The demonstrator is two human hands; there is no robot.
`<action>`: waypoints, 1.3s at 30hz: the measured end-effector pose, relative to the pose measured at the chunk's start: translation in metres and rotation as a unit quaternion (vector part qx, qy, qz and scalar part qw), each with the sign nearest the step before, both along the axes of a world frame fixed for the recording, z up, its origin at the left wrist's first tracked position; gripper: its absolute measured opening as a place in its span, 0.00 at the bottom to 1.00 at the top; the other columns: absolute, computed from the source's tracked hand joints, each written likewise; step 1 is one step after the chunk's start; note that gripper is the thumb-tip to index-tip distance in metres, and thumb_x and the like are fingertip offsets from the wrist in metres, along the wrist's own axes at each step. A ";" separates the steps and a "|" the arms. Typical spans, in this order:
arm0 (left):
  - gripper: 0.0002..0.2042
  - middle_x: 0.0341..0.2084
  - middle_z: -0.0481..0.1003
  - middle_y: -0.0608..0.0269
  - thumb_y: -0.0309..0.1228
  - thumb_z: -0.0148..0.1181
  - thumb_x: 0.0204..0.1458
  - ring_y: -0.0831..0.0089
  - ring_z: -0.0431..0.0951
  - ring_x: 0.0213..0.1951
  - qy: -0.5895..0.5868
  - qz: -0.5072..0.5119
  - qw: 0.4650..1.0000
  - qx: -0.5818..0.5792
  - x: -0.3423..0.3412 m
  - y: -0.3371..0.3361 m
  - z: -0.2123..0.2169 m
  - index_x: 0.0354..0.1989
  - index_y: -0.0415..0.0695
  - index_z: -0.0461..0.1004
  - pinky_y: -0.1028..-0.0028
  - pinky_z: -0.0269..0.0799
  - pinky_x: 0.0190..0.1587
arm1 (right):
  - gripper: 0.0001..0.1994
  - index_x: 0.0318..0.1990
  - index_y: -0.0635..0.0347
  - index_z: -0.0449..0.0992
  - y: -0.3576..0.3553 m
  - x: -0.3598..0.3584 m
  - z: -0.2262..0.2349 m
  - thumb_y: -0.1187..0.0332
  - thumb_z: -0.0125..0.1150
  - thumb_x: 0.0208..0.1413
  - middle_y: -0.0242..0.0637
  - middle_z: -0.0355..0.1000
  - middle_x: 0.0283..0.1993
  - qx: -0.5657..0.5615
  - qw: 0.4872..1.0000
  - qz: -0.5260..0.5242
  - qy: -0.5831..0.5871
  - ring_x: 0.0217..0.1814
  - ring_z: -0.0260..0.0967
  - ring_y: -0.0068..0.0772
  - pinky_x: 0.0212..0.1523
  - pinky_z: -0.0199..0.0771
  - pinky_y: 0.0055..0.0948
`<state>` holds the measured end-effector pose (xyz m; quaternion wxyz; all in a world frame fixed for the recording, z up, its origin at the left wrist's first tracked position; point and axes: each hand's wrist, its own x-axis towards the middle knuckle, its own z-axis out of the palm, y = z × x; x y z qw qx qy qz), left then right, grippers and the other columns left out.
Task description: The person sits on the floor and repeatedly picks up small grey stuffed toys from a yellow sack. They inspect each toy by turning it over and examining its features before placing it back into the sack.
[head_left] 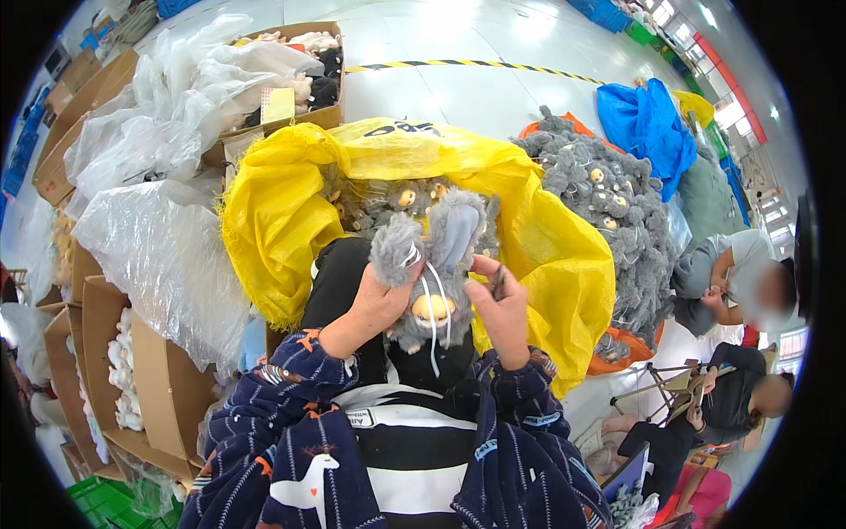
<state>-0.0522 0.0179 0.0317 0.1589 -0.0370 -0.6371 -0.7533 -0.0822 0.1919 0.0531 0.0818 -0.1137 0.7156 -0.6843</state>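
Observation:
A grey plush toy (454, 227) with long ears and a pale face is held above my lap. My left hand (379, 307) is closed around its side, below the smaller-looking ear. White drawstrings (434, 339) hang loose over the toy's face. At the toy's other side, my right hand (504, 309) has its fingers pinched together; a dark grey tuft shows by the fingertips, and I cannot tell whether it belongs to the toy. An open yellow woven sack (564, 273) spreads around my knees, with several similar grey plush toys (407, 196) inside.
Right of the sack rises a large heap of grey plush toys (608, 229), with a blue bag (648, 123) behind. Cardboard boxes (172, 388) and clear plastic sheeting (167, 264) stand at left. Two people (736, 282) sit at right. A green crate (110, 502) sits lower left.

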 end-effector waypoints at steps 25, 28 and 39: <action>0.24 0.47 0.68 0.59 0.23 0.56 0.49 0.72 0.69 0.48 -0.272 -0.299 0.883 0.240 0.061 0.010 -0.068 0.55 0.38 0.58 0.72 0.64 0.52 | 0.09 0.38 0.68 0.73 0.007 0.000 -0.043 0.70 0.57 0.52 0.36 0.73 0.29 0.162 0.977 -0.085 0.109 0.32 0.66 0.20 0.35 0.67 0.22; 0.22 0.46 0.69 0.59 0.22 0.55 0.49 0.70 0.71 0.47 -0.268 -0.279 0.887 0.252 0.059 0.007 -0.068 0.54 0.39 0.60 0.71 0.66 0.51 | 0.08 0.33 0.68 0.74 0.018 -0.006 -0.040 0.70 0.56 0.53 0.32 0.70 0.24 0.061 0.977 -0.159 0.131 0.27 0.62 0.16 0.29 0.64 0.19; 0.25 0.45 0.69 0.61 0.25 0.58 0.48 0.74 0.70 0.46 -0.263 -0.277 0.894 0.232 0.056 0.005 -0.071 0.55 0.39 0.58 0.73 0.65 0.50 | 0.07 0.28 0.68 0.72 0.012 0.003 -0.028 0.72 0.59 0.50 0.27 0.67 0.22 0.160 0.968 -0.078 0.177 0.22 0.58 0.14 0.23 0.58 0.17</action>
